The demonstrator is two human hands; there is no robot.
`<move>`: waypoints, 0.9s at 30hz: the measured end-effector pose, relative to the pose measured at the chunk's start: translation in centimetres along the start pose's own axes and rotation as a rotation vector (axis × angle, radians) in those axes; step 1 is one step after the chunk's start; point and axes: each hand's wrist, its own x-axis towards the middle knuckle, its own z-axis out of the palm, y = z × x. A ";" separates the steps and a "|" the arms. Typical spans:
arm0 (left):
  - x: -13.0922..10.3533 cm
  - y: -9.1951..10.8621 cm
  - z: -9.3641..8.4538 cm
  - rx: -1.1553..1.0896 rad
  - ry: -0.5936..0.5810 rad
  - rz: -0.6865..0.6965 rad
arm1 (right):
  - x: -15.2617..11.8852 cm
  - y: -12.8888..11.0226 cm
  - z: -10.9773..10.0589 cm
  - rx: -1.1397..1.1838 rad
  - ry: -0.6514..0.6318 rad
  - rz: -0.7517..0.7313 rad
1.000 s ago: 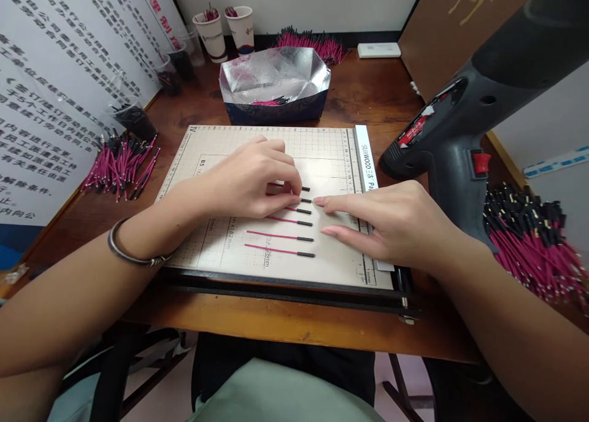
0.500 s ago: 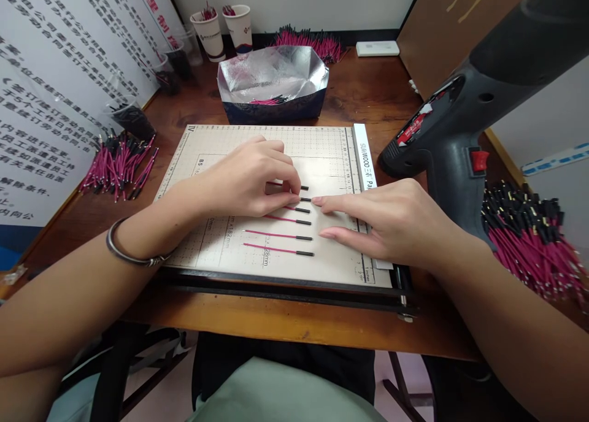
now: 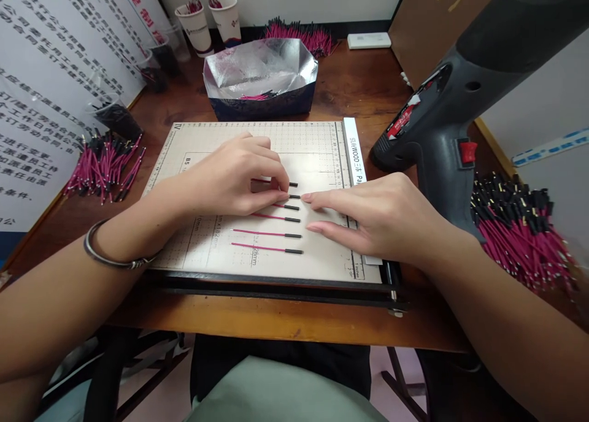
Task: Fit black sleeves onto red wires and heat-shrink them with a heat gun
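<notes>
Several pink wires, each with a black sleeve on its right end, lie in a row on a white paper trimmer board (image 3: pixel 317 152). My left hand (image 3: pixel 239 173) is over the upper wires, thumb and index finger pinched on one wire (image 3: pixel 293 196), whose black sleeve sticks out to the right. Most of that wire is hidden under the hand. My right hand (image 3: pixel 377 216) comes in from the right with thumb and index finger apart. Its index fingertip touches the end of that same sleeve. The lowest wire (image 3: pixel 262 246) lies nearest to me, untouched.
A foil-lined box (image 3: pixel 260 81) holding some wires stands behind the board. Wire bundles lie at the left (image 3: pixel 103 167), right (image 3: pixel 519 232) and back (image 3: pixel 299 37). Paper cups (image 3: pixel 196 29) stand behind. A black heat gun (image 3: pixel 442 124) with a red switch rises at the right.
The whole view has shifted, so everything sits slightly further left. Both hands keep nearly the same pose around the same wire.
</notes>
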 end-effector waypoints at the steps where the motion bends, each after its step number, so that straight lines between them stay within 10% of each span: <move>1: 0.0 0.0 0.0 0.000 -0.007 -0.002 | 0.0 0.0 -0.1 0.002 -0.003 0.003; 27: 0.1 -0.5 0.1 -0.013 0.010 -0.150 | -0.1 0.1 0.9 -0.032 0.245 0.047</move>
